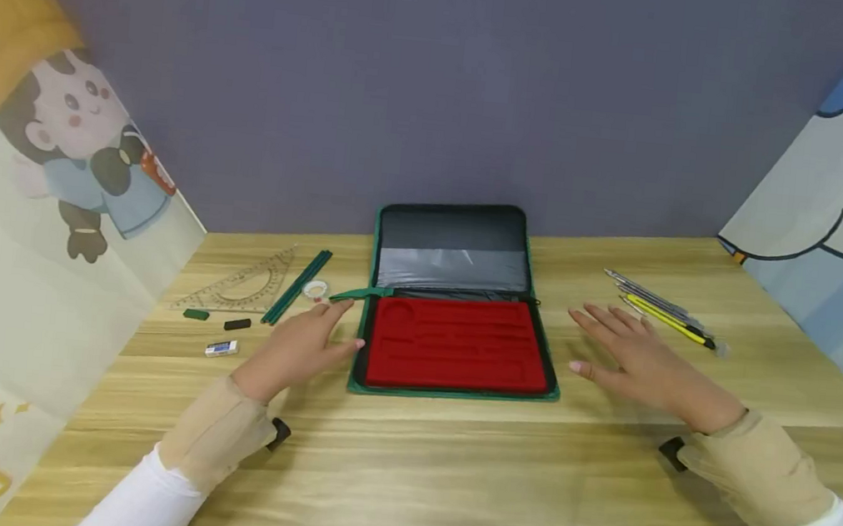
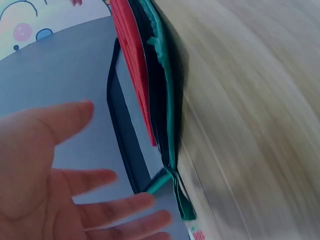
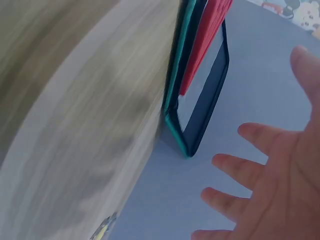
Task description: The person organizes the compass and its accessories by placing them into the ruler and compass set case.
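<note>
Flat on the wood-grain surface (image 1: 403, 479), both hands, left (image 1: 301, 349) and right (image 1: 639, 361), spread wide, empty, flanking the red felt-lined case (image 1: 455, 345).

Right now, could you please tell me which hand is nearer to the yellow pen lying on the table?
Right. The right hand hovers just left of the yellow pen, fingers spread. The left hand sits across the open case, far from it.
</note>
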The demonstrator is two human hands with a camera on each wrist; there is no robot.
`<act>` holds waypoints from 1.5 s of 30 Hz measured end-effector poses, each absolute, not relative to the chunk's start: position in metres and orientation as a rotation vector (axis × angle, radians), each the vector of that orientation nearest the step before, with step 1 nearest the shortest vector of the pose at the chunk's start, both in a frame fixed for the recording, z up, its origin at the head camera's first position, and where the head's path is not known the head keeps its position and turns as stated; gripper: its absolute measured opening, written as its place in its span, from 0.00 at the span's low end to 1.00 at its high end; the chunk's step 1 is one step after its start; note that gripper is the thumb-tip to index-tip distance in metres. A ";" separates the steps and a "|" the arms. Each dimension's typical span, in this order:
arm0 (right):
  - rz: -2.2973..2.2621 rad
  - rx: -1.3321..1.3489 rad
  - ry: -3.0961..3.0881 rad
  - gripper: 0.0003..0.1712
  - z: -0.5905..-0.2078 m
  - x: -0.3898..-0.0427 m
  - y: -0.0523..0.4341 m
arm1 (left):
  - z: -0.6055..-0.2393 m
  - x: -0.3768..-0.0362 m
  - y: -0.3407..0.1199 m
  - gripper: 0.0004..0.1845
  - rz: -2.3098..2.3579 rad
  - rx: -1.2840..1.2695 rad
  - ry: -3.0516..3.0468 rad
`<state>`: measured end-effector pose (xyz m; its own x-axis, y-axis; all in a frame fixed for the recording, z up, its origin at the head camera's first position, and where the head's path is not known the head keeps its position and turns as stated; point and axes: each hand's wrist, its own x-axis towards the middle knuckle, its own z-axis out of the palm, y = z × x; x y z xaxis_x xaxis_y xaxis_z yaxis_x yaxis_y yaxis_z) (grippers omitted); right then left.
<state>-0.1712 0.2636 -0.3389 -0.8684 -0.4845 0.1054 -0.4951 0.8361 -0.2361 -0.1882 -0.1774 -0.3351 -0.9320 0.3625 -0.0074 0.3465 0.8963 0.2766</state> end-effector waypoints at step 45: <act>0.376 0.331 -3.099 0.14 -0.342 -0.248 0.359 | -0.357 -0.241 -0.157 0.18 0.846 0.234 2.811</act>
